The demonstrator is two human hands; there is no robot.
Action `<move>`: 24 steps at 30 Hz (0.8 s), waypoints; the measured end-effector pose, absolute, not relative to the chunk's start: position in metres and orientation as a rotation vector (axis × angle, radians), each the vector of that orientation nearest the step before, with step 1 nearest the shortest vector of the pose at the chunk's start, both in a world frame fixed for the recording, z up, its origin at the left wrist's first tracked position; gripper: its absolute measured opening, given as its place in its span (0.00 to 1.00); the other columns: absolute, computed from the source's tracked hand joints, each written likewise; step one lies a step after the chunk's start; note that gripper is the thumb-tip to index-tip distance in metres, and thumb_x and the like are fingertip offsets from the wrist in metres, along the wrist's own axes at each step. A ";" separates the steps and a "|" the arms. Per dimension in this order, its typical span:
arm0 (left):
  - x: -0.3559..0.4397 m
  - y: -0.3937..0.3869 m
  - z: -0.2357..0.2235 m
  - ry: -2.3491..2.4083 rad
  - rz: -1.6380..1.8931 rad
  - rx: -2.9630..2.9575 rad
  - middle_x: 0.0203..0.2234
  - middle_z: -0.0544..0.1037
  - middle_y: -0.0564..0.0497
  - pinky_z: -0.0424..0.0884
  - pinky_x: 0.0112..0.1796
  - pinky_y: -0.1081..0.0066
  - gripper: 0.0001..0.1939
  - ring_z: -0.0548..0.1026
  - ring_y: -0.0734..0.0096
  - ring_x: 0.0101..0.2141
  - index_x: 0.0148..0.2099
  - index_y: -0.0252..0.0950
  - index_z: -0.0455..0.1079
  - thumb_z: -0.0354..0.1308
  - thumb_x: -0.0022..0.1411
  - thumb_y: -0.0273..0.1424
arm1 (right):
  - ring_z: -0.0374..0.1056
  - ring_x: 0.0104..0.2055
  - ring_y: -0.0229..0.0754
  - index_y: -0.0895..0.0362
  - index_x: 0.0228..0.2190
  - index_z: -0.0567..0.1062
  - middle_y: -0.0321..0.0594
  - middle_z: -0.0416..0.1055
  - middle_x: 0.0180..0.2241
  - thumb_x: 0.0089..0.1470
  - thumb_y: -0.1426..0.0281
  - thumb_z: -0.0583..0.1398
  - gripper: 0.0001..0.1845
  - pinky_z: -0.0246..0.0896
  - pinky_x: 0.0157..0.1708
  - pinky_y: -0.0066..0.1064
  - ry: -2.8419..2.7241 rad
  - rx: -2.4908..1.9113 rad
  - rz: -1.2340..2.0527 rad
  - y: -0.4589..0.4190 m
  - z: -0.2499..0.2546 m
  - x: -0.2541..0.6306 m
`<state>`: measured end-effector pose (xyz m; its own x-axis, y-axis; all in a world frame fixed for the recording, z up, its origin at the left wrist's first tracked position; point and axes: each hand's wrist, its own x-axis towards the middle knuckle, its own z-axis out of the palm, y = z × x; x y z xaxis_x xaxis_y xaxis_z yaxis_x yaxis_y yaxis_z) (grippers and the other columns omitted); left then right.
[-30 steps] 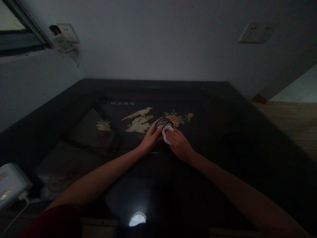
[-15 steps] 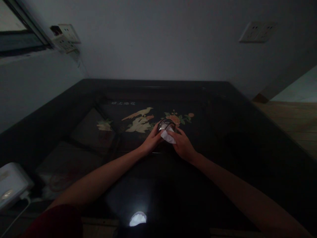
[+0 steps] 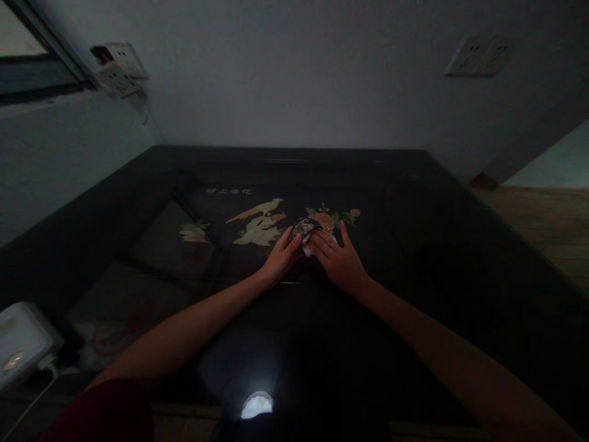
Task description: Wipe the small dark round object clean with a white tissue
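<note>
In the middle of the head view, my left hand (image 3: 279,258) is closed round the side of a small, round, shiny dark-rimmed object (image 3: 301,228). It looks like a small glass bowl or ashtray, but the dim light hides its exact kind. A crumpled white tissue (image 3: 307,251) lies against its near side. My right hand (image 3: 343,264) presses the tissue to the object with several fingers, while one finger sticks up and away. Much of both things is hidden behind my fingers.
Beneath my hands is a glossy dark table (image 3: 368,344) with a bird-and-flower picture (image 3: 257,230). A white box-shaped device (image 3: 25,341) with a cable stands at the left edge. Wall sockets (image 3: 478,56) are on the wall behind, and a wooden floor (image 3: 543,227) shows at right.
My right fingers have moved left over the tissue and stretched out, with one finger now raised. Less of the tissue shows, and the round object has turned slightly in my left hand.
</note>
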<state>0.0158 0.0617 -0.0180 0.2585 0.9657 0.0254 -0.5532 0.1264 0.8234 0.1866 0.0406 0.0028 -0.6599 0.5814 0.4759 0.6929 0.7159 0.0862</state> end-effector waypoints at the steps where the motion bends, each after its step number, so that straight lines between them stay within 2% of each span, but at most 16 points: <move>1: 0.016 0.062 -0.018 0.606 1.217 0.828 0.49 0.74 0.47 0.68 0.41 0.73 0.22 0.72 0.67 0.47 0.51 0.40 0.68 0.64 0.55 0.40 | 0.58 0.62 0.52 0.59 0.55 0.67 0.53 0.63 0.59 0.61 0.79 0.48 0.22 0.31 0.61 0.67 -2.505 -0.985 -0.369 0.040 0.003 0.186; 5: 0.016 0.062 -0.018 0.622 1.196 0.826 0.52 0.72 0.48 0.67 0.44 0.72 0.21 0.70 0.65 0.50 0.52 0.41 0.68 0.62 0.57 0.38 | 0.55 0.64 0.52 0.57 0.58 0.64 0.51 0.62 0.60 0.61 0.79 0.48 0.25 0.29 0.61 0.68 -2.492 -1.020 -0.300 0.038 0.000 0.182; 10: 0.015 0.060 -0.013 0.663 1.188 0.822 0.52 0.73 0.49 0.66 0.47 0.69 0.22 0.70 0.64 0.51 0.53 0.42 0.67 0.63 0.57 0.37 | 0.63 0.59 0.49 0.56 0.58 0.63 0.49 0.69 0.55 0.57 0.81 0.49 0.29 0.30 0.63 0.64 -2.416 -1.025 0.025 0.038 -0.008 0.179; 12: 0.014 0.059 -0.012 0.647 1.173 0.841 0.52 0.72 0.49 0.66 0.48 0.68 0.23 0.71 0.64 0.50 0.54 0.42 0.67 0.63 0.56 0.37 | 0.65 0.57 0.48 0.58 0.58 0.63 0.50 0.71 0.53 0.56 0.80 0.49 0.28 0.36 0.63 0.62 -2.334 -1.019 0.208 0.037 -0.011 0.179; 16: 0.013 0.059 -0.013 0.617 1.164 0.871 0.50 0.73 0.49 0.66 0.48 0.68 0.21 0.71 0.65 0.49 0.53 0.41 0.67 0.62 0.58 0.37 | 0.68 0.54 0.48 0.60 0.55 0.63 0.51 0.72 0.50 0.57 0.77 0.50 0.24 0.56 0.58 0.50 -2.211 -0.967 0.454 0.037 -0.014 0.180; 18: 0.012 0.061 -0.014 0.614 1.177 0.861 0.49 0.74 0.49 0.66 0.49 0.68 0.21 0.71 0.65 0.49 0.53 0.40 0.67 0.61 0.58 0.38 | 0.67 0.54 0.48 0.59 0.54 0.64 0.51 0.71 0.51 0.57 0.76 0.51 0.23 0.60 0.56 0.46 -2.237 -0.931 0.441 0.037 -0.015 0.179; 20: 0.012 0.062 -0.015 0.631 1.188 0.837 0.48 0.74 0.49 0.66 0.49 0.67 0.21 0.71 0.65 0.49 0.53 0.41 0.67 0.61 0.58 0.38 | 0.65 0.56 0.47 0.59 0.54 0.65 0.51 0.70 0.53 0.57 0.76 0.51 0.23 0.60 0.56 0.44 -2.298 -0.912 0.356 0.037 -0.015 0.179; 24: 0.012 0.061 -0.014 0.664 1.192 0.792 0.49 0.73 0.50 0.66 0.48 0.67 0.21 0.71 0.66 0.48 0.52 0.42 0.67 0.62 0.57 0.38 | 0.62 0.59 0.47 0.60 0.55 0.66 0.51 0.69 0.55 0.56 0.79 0.51 0.24 0.54 0.60 0.49 -2.447 -0.917 0.067 0.039 -0.012 0.181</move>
